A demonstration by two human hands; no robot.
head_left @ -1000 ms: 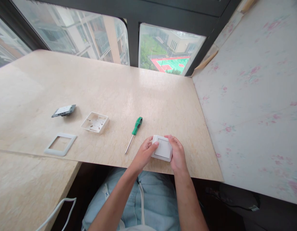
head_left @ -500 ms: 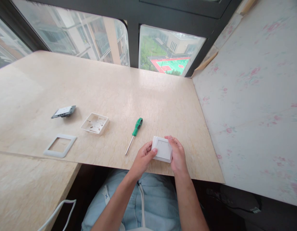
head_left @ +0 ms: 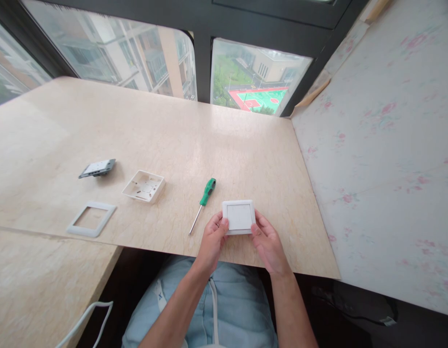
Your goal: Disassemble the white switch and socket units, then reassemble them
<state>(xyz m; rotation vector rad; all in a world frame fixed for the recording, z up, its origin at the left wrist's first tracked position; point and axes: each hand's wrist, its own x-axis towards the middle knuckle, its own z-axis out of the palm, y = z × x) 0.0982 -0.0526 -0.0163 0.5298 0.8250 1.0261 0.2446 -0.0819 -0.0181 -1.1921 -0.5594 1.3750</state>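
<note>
Between both hands is a white wall switch (head_left: 239, 215) with a raised frame, its face turned up toward me. My left hand (head_left: 214, 237) grips its left edge, thumb on the front corner and fingers behind. On the right edge, my right hand (head_left: 268, 239) is closed in the same way, thumb at the lower corner. The back of the switch is hidden. Left of my hands a screwdriver (head_left: 207, 192) with a green and black handle lies on the tabletop, its metal tip pointing toward me.
An open white back box (head_left: 143, 187) sits left of the screwdriver. Further left are a grey and white switch module (head_left: 97, 167) and a loose white cover frame (head_left: 91, 220). The marble-patterned tabletop (head_left: 184, 140) meets windows behind and a flowered wall (head_left: 383, 159) on the right.
Both hands have turned the switch level and shifted it slightly left and away from me. My right fingers have moved from its top corner to its right edge.
</note>
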